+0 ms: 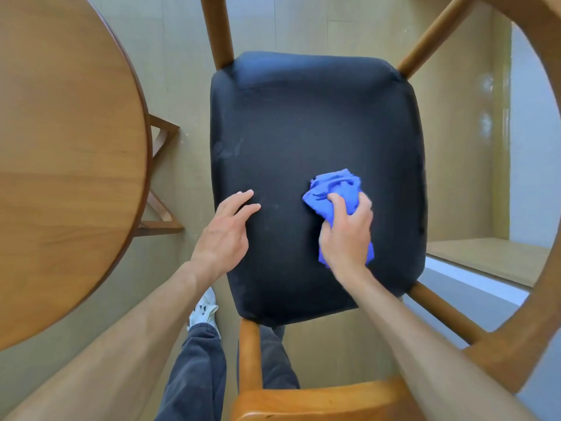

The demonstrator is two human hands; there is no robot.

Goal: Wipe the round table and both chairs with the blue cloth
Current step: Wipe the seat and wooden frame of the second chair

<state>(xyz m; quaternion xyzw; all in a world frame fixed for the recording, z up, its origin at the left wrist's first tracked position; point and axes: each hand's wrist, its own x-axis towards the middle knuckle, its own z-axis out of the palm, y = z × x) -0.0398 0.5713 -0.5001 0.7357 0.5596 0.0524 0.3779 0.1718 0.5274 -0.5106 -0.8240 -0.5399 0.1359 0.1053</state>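
A wooden chair with a black padded seat [303,123] stands right below me. My right hand [346,232] grips the bunched blue cloth [335,189] and presses it on the seat's near right part. My left hand [226,232] rests with straight fingers on the seat's near left edge. The round wooden table [66,147] fills the left side. The chair's curved wooden backrest [531,299] arcs along the right and bottom edges. Only this one chair is in view.
The table's wooden base [162,177] shows under its rim, between table and chair. My leg in dark trousers [197,369] and a white shoe [205,308] stand on the beige floor by the chair's near left corner. A low ledge [485,259] lies at the right.
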